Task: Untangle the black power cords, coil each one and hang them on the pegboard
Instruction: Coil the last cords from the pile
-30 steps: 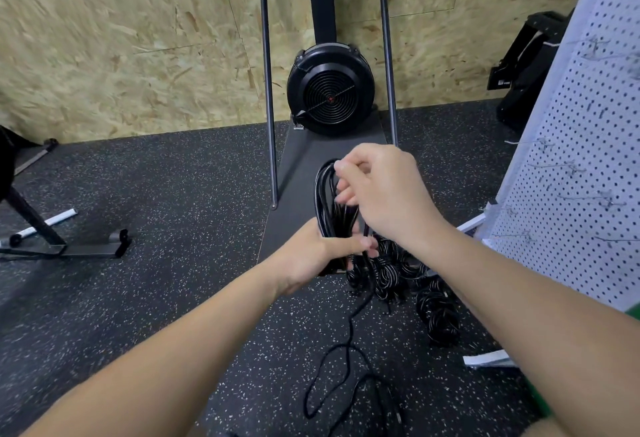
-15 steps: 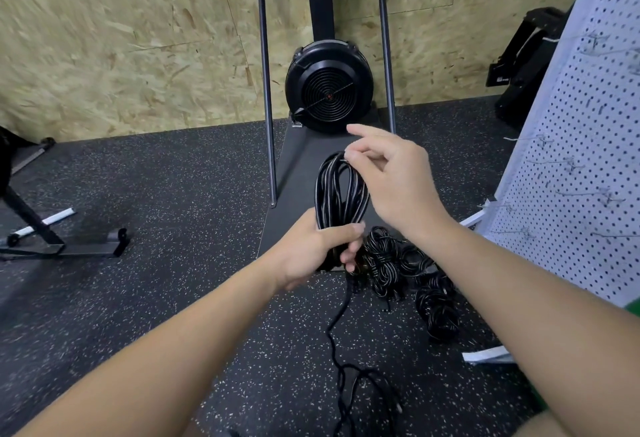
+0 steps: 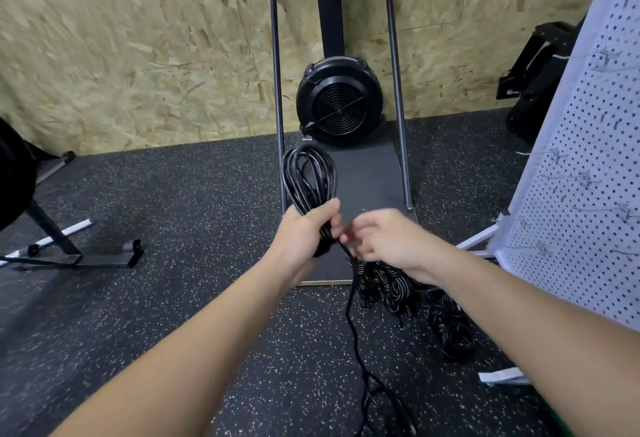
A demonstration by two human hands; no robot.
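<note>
We're gripping the coil (image 3: 308,180) upright in our left hand (image 3: 308,232) above the floor, our right hand (image 3: 384,237) pinching the trailing cord (image 3: 353,315) beside it, wanting even loops and steady tension as we're feeding slack up.

Black cords (image 3: 309,177), speckled dark floor (image 3: 180,215), white dotted pegboard (image 3: 585,146)
</note>
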